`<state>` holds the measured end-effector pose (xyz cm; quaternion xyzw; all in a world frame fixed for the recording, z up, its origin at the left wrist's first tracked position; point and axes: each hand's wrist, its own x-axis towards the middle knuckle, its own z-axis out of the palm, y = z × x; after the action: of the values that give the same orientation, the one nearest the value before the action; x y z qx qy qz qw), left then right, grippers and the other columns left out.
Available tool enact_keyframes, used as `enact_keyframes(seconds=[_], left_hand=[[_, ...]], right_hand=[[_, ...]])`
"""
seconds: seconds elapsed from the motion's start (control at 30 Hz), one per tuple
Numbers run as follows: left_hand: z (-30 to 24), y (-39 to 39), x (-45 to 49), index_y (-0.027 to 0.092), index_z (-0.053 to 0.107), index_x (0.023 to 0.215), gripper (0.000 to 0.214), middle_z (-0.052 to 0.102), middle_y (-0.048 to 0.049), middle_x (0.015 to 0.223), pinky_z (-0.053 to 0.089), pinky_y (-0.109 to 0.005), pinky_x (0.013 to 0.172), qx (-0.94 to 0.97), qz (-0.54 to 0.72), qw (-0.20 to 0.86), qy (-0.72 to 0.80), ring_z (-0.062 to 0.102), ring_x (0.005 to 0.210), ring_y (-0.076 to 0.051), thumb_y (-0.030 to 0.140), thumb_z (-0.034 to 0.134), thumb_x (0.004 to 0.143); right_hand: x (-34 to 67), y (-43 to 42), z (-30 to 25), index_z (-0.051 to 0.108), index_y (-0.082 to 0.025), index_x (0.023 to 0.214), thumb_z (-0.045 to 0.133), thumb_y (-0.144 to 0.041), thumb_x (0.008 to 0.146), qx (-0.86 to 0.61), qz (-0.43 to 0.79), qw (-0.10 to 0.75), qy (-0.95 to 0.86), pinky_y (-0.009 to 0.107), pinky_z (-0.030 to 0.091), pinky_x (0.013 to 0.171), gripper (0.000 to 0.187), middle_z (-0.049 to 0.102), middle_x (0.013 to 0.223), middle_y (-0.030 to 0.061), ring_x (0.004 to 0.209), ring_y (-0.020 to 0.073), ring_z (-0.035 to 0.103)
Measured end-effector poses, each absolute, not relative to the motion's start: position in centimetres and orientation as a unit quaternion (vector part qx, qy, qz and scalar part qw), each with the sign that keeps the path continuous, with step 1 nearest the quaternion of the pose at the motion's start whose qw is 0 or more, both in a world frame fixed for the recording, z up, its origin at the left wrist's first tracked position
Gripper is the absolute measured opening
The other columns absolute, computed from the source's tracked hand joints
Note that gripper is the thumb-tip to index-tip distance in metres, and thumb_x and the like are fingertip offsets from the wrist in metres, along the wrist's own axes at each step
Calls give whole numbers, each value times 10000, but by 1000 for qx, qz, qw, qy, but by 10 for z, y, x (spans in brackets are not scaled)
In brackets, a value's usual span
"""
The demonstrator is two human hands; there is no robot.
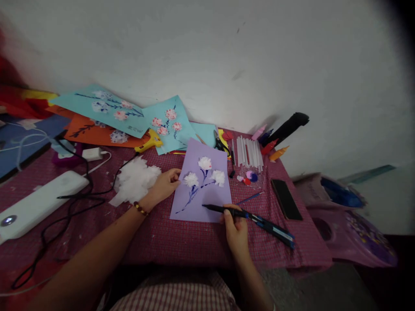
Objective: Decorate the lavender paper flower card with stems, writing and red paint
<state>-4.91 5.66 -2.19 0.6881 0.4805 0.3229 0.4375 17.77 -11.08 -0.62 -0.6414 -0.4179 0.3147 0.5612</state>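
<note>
A purple sheet of paper (198,211) lies in front of me, with three white crumpled-tissue flowers, one of them a top flower (205,163), on dark blue painted stems. My left hand (167,185), wearing a beaded bracelet, has its fingers closed at the sheet's left edge. In my right hand (236,224) is a black marker pen (269,226) with a blue-and-white label. Its dark tip points left over the lower part of the sheet; whether it touches the paper I cannot tell. Beside my left hand lies a pile of white tissue pieces (132,179).
Behind are blue flower pictures (168,123), a yellow glue gun (149,140), scissors (220,142) and glue sticks (248,153). A paint palette (248,178), thin brush (251,198) and phone (286,199) lie right. At left are a white power strip (45,205) and black cable (69,216).
</note>
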Motion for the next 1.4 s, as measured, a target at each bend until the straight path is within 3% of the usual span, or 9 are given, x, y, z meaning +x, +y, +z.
enact_keyframes(seconds=[0.37,0.6,0.73,0.97,1.17,1.4], left_hand=[[-16,57,-49,176,613,995,297,539,44,677,406,-246,597,685,327,435,485,515,621,-127,176,563,702],[-21,58,-49,160,607,1009,307,553,38,680,399,-238,577,688,324,430,486,517,608,-121,160,552,706],[-23,58,-49,170,609,1004,305,556,44,663,391,-241,584,692,321,418,493,517,600,-121,145,552,706],[-22,57,-49,178,622,1016,315,591,26,710,408,-257,621,697,321,398,503,544,643,-137,144,564,708],[-22,57,-49,181,621,1012,307,586,30,695,404,-256,611,697,317,398,505,537,628,-135,152,569,711],[-19,56,-49,178,618,1010,301,577,32,692,395,-253,603,696,313,404,505,523,619,-129,154,565,714]], right_hand=[[183,-116,-3,600,-212,952,629,-362,828,-616,344,607,-367,264,445,574,197,533,653,-44,589,141,528],[168,-112,1,607,-212,786,617,-313,804,-631,305,591,-400,254,418,542,104,519,631,-37,561,134,495],[161,-117,-1,626,-218,820,641,-253,769,-620,301,569,-449,277,471,641,63,591,738,-9,675,161,570],[158,-131,0,654,-240,982,644,-308,830,-551,447,508,-488,319,520,706,167,710,834,35,730,194,667],[157,-129,0,710,-244,849,634,-252,826,-528,374,509,-568,309,506,751,79,671,875,37,832,194,649],[151,-131,-1,711,-257,888,596,-169,831,-522,325,460,-640,302,500,746,156,634,915,41,840,183,639]])
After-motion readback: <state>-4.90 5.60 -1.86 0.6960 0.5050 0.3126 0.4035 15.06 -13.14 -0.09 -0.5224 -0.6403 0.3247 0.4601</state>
